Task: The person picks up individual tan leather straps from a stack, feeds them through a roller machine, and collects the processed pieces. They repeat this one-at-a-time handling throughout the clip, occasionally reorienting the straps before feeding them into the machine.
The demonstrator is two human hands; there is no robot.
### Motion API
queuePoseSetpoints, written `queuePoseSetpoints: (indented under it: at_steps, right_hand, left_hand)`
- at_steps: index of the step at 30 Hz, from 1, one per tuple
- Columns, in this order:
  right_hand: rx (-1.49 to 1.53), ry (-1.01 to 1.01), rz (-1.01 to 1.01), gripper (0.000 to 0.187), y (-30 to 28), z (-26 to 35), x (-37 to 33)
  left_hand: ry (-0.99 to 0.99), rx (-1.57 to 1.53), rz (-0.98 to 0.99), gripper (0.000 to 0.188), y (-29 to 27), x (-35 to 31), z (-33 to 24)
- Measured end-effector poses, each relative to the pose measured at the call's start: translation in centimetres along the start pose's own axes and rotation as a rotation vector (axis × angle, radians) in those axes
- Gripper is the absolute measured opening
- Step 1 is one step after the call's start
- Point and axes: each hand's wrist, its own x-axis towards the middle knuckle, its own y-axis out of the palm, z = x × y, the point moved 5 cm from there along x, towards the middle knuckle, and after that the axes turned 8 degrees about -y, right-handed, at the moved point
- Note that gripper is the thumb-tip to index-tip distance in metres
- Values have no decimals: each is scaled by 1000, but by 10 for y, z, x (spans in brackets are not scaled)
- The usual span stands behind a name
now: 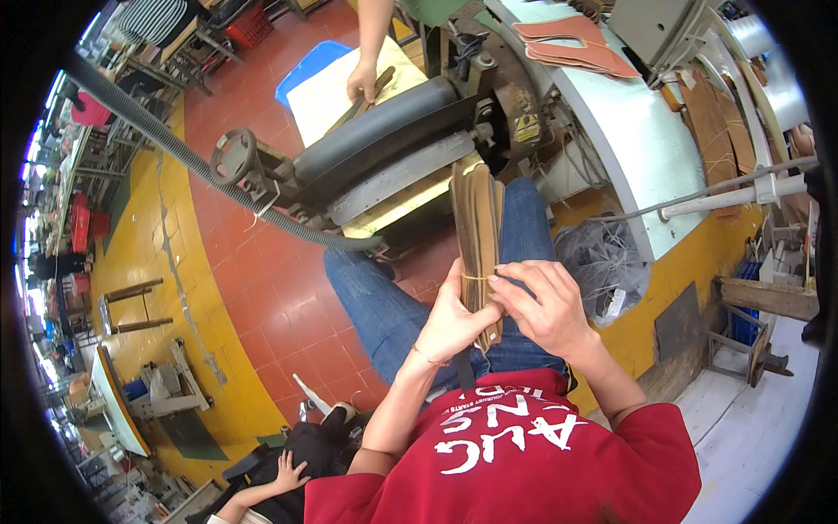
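Observation:
A bundle of long brown leather strips [476, 218] stands on end above my lap, its far end close to the roller machine. My left hand [454, 310] wraps round the lower part of the bundle, thumb across its near side. A thin yellow band [476, 278] circles the strips just above that thumb. The fingertips of my right hand [546, 306] pinch at the band on the bundle's right side. Part of the band is hidden behind the fingers.
Ahead is a machine with a dark roller [384, 122] and a handwheel [240, 157]. Beyond it, another person's hand [362, 80] touches dark strips on a pale yellow board [319, 96]. Reddish leather pieces [576, 48] lie on the white table [650, 148]. A clear plastic bag [602, 262] sits at right.

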Motion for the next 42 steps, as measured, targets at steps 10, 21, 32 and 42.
queuePoseSetpoints:
  at_steps: [10, 21, 32, 42]
  right_hand:
    - [-159, -111, 74, 27, 24, -2, -1]
    - [1344, 788, 332, 30, 46, -46, -21]
    - [545, 997, -379, 36, -33, -177, -11]
    - [-519, 647, -81, 19, -76, -202, 21]
  left_hand:
    - [35, 268, -146, 55, -11, 7, 17]
    - [-342, 24, 229, 59, -15, 1, 43]
    - [-431, -142, 570, 42, -15, -50, 46]
    - [-163, -433, 327, 37, -39, -36, 25]
